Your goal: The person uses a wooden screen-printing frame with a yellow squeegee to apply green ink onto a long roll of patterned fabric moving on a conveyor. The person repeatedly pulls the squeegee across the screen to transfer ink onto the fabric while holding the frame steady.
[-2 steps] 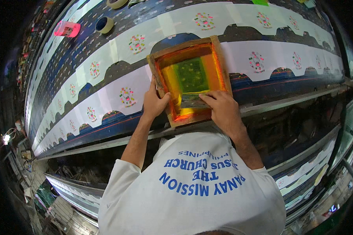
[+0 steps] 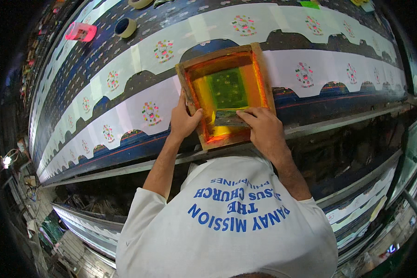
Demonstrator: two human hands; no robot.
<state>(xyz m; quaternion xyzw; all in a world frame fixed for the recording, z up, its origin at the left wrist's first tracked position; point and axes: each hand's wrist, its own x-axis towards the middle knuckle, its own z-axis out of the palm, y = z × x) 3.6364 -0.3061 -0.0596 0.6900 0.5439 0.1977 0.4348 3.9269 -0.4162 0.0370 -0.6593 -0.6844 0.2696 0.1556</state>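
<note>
A wood-framed printing screen (image 2: 227,88) lies over white cut fabric on the long table. Its mesh is stained yellow and orange, with a green rectangle in the middle. My left hand (image 2: 185,119) grips the left side of the frame, thumb on the near inner part and fingers around the outside. Inside the frame, my right hand (image 2: 266,127) holds a flat squeegee (image 2: 231,118) against the mesh near the front edge. The lower end of the green area is just beyond the squeegee. Fabric under the screen is hidden.
White fabric panels (image 2: 282,62) with small colourful prints run in rows along the dark table (image 2: 162,30). A pink container (image 2: 81,32) and a roll of tape (image 2: 124,28) stand at the far left. A rail (image 2: 338,123) borders the table's near edge.
The view has shifted very slightly. Both hands, the squeegee and the screen keep the same places relative to each other.
</note>
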